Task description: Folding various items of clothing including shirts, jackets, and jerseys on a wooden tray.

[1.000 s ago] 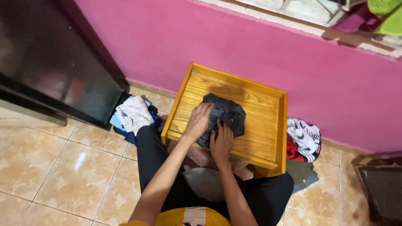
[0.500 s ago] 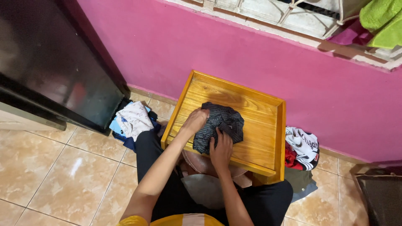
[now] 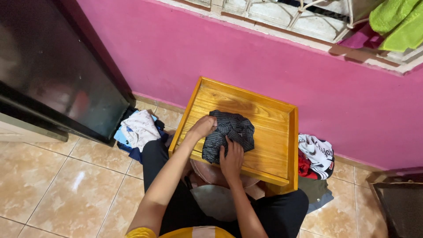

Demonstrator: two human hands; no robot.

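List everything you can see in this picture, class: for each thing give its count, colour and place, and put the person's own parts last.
Wooden tray: one, honey-yellow, on the floor against the wall.
Striped garment: one, dark grey, on the tray.
Clothes pile: one, white and blue, left of the tray.
Clothes heap: one, white, red and black, right of the tray.
Wall: one, pink, behind the tray.
Cabinet: one, black, far left.
Green cloth: one, top right by the window grille.
Floor tiles: beige.
Left hand: on the garment's left edge.
Right hand: on the garment's near edge.

Clothes piles [image 3: 137, 130], pink wall [image 3: 246, 57]
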